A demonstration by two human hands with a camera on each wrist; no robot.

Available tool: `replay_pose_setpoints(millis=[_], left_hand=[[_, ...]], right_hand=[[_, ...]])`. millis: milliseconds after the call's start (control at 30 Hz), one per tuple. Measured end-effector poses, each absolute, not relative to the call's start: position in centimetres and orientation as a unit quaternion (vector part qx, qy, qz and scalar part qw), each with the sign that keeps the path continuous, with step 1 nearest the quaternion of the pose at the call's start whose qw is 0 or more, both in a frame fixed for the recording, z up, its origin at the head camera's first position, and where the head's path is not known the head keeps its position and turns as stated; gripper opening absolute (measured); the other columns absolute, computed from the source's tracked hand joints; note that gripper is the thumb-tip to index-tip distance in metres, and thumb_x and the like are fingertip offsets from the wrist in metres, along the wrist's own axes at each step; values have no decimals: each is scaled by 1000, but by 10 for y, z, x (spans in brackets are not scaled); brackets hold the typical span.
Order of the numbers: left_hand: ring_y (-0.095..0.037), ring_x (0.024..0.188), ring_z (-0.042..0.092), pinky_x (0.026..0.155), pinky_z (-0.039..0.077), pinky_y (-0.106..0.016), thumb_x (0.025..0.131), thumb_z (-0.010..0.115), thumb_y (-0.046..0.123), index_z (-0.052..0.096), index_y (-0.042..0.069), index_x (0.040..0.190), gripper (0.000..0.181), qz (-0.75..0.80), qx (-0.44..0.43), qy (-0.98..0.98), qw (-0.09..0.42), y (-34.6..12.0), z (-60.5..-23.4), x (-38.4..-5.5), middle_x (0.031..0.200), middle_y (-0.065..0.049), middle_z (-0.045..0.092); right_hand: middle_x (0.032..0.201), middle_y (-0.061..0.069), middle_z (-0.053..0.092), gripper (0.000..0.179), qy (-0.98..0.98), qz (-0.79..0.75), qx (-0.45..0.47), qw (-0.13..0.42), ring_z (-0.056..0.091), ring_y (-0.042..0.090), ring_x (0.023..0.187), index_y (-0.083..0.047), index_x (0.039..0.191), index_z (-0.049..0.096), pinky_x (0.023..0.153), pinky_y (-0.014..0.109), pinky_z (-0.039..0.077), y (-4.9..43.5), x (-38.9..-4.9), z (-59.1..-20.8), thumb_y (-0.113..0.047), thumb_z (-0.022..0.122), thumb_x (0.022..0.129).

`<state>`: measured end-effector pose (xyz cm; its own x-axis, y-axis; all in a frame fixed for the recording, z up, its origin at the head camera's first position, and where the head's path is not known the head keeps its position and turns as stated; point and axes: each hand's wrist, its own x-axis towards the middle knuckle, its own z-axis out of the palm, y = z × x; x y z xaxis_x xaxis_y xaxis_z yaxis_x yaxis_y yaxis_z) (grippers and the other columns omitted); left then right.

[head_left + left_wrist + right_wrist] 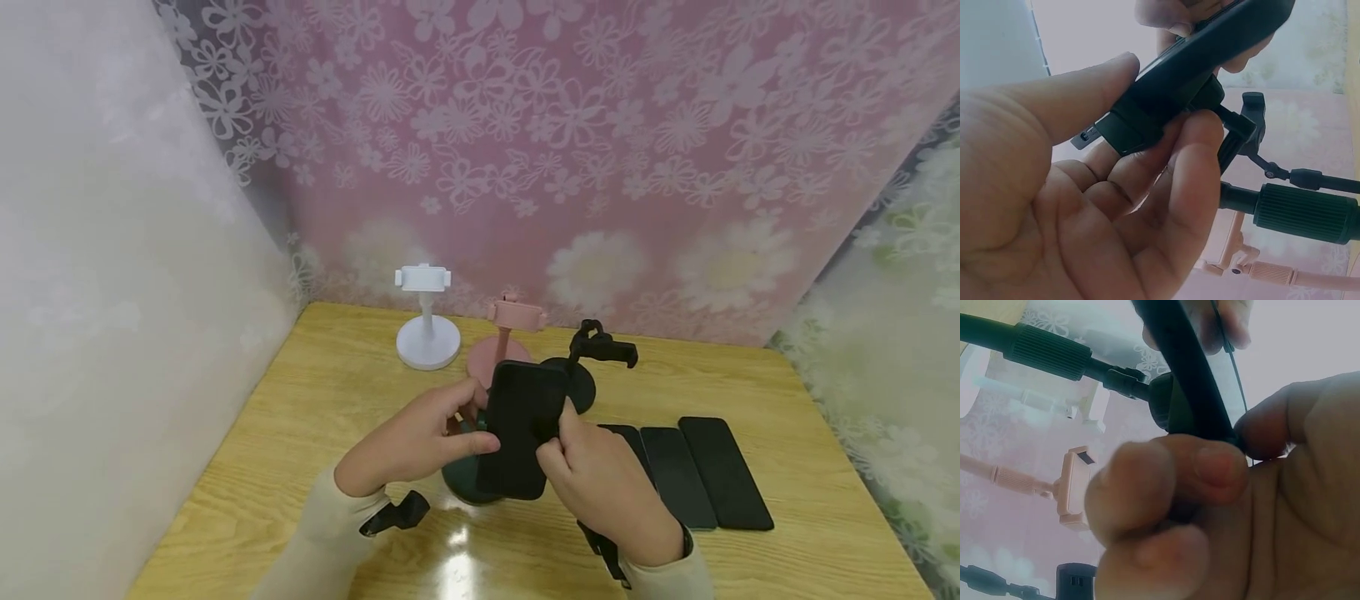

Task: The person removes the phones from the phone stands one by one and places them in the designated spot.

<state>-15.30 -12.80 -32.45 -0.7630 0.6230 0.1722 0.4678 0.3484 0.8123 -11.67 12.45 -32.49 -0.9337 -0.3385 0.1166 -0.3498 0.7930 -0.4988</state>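
Observation:
A black smartphone (522, 429) stands tilted in front of a dark green phone stand (467, 477), covering most of it in the head view. My left hand (423, 433) lays its thumb on the phone's left edge, while its curled fingers hold the stand's green clamp (1127, 132) from behind. From the other side, my right hand (600, 471) pinches the phone's right edge between thumb and curled fingers. Behind the phone, the clamp joins the ribbed green neck (1304, 212) of the stand.
Behind stand a white phone stand (427, 340), a pink one (517, 317) and a black one (577, 387). Three dark phones lie side by side at the right, the outermost phone (726, 473) farthest out. Floral curtains (525, 167) enclose the wooden table (300, 433).

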Motion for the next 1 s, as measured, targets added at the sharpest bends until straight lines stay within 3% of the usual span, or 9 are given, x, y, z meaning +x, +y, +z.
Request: replay_pose_setpoints(millis=[333,433,500,567,733,1000], left_hand=[[-12,94,62,77,53,-32,99,72,31,57,16,112,25,477,324,811,97,-133,-327,-149,104,4,64],[-12,94,62,78,53,-33,99,72,30,58,16,113,24,479,324,809,100,-134,-327,-150,104,3,64],[-13,94,62,79,53,-34,99,72,29,58,16,113,24,486,324,805,107,-134,-328,-150,103,3,63],[-15,93,61,79,53,-34,99,73,29,58,16,114,25,494,322,800,110,-133,-328,-151,103,2,63],[-16,86,59,75,51,-33,99,73,35,58,17,110,26,489,319,806,97,-132,-329,-154,99,2,63],[-11,60,49,60,44,-28,102,64,47,55,21,84,33,429,324,843,25,-129,-332,-159,72,7,54]], right_hand=[[54,-8,35,9,-950,253,182,13,25,8,43,-9,111,48,46,24,25,117,-113,-324,-15,46,105],[52,-7,37,32,-953,246,175,-13,25,9,42,0,130,52,45,25,25,116,-114,-319,-19,44,106],[52,-6,38,46,-956,237,171,-30,26,10,42,5,144,47,45,26,25,116,-115,-315,-21,43,105],[52,-5,40,49,-957,230,171,-41,28,11,42,5,146,45,45,27,27,117,-118,-309,-22,43,105],[54,-4,40,33,-956,229,176,-44,30,13,44,-2,129,49,48,29,30,119,-125,-303,-22,42,105],[55,-2,40,37,-949,249,174,-84,30,14,46,-6,139,45,53,31,33,122,-130,-297,-23,36,108]])
